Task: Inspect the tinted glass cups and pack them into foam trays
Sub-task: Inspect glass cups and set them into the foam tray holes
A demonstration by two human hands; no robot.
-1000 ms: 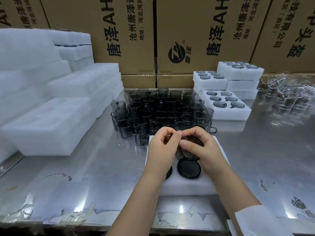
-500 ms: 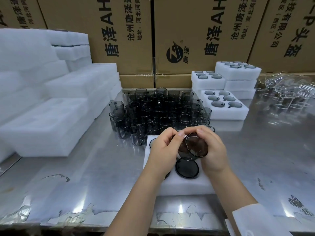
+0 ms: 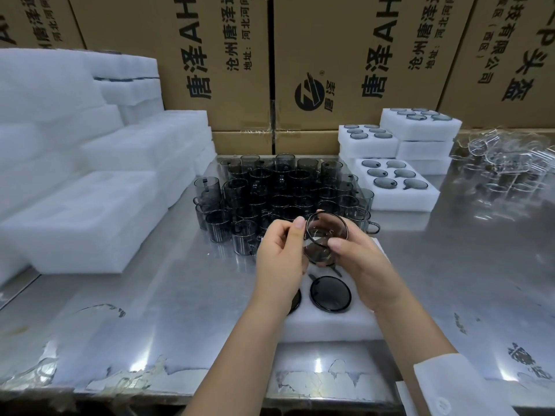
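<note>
A tinted cup [image 3: 326,237] is held up between both hands, just above the far end of the foam tray [image 3: 330,325] and clear of it. It is tilted so that its open mouth is turned toward the camera. That tilt is judged to serve the inspection, since rim and inner wall can be looked over at once. The left hand [image 3: 280,259] is curled at the rim, thumb tip set against the edge at nine o'clock of the cup. The right hand [image 3: 360,265] is wrapped round the body from four o'clock, thumb laid on the glass. Where the handle lies cannot be told.

In the tray a packed cup [image 3: 330,293] is seated at six o'clock of the held one, and another is half hidden under the left wrist. The loose cups [image 3: 282,187] are massed at twelve o'clock of the tray, presumably kept within easy reach. A filled tray [image 3: 399,204] is set aside at one o'clock, and blank foam blocks [image 3: 84,217] are stacked at nine to ten o'clock on the steel table [image 3: 150,310]. Inspection is judged to be the step in hand, with seating in a free pocket not yet done
</note>
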